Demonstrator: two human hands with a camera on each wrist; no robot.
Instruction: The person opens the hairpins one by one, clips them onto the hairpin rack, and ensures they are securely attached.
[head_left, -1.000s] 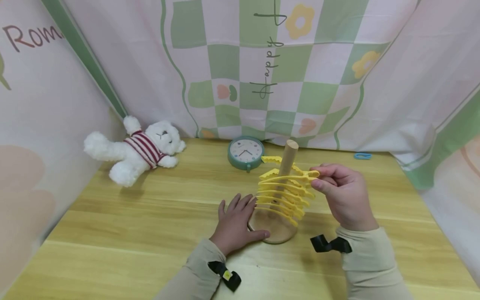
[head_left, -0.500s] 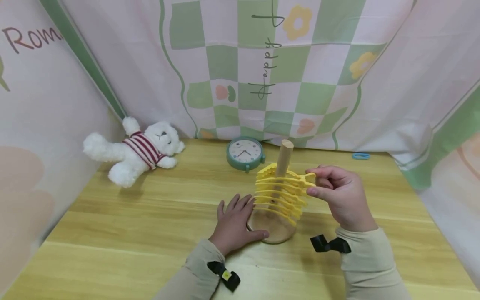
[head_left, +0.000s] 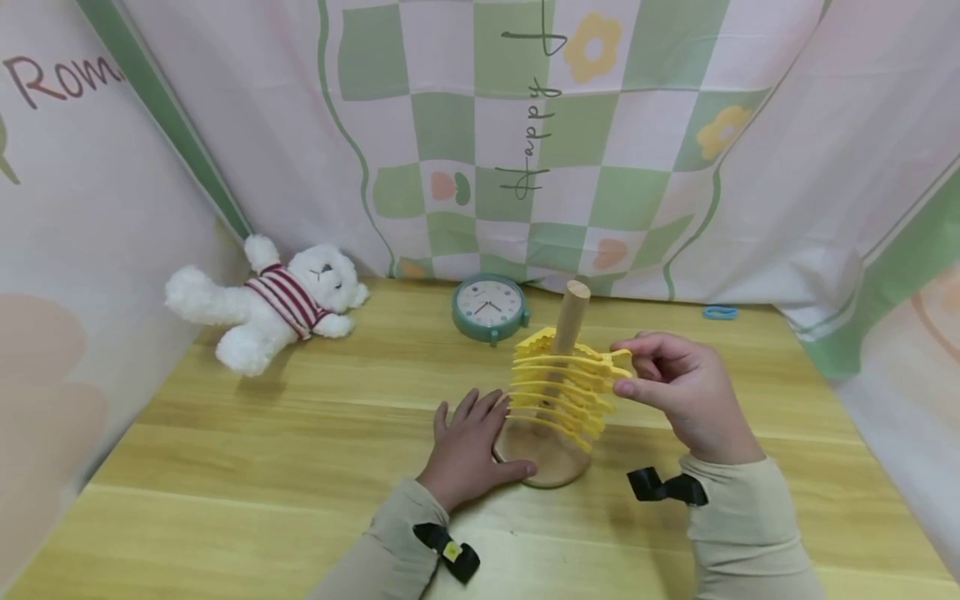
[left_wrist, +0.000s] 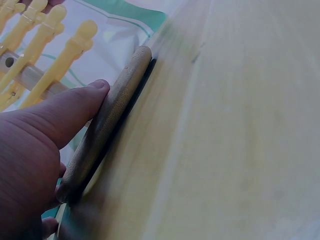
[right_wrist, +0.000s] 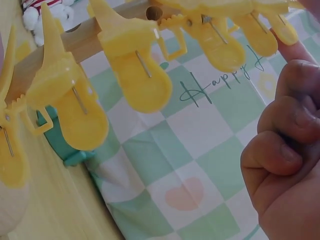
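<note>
A wooden post [head_left: 572, 317] stands slightly tilted on a round wooden base [head_left: 551, 468]. Several yellow alligator hair clips [head_left: 558, 388] are clamped along it in a stack. My right hand [head_left: 686, 393] pinches the handle end of the topmost hair clip [head_left: 606, 358], whose long jaws lie across the post. In the right wrist view, curled fingers [right_wrist: 277, 152] show beside the row of clip handles. My left hand [head_left: 467, 462] rests at the left of the base with its fingers spread. Its thumb lies over the rim of the base [left_wrist: 112, 110] in the left wrist view.
Behind the post a green round clock [head_left: 490, 308] lies on the wooden table [head_left: 262, 467]. To the left lies a white plush bear [head_left: 288, 300] in a striped shirt. A small blue loop [head_left: 720, 312] is at the back right, before a checked curtain [head_left: 510, 200].
The topmost hair clip's jaws, spread apart a second ago, have come together across the post. My right hand has stayed at its handle, and my left hand has stayed at the base.
</note>
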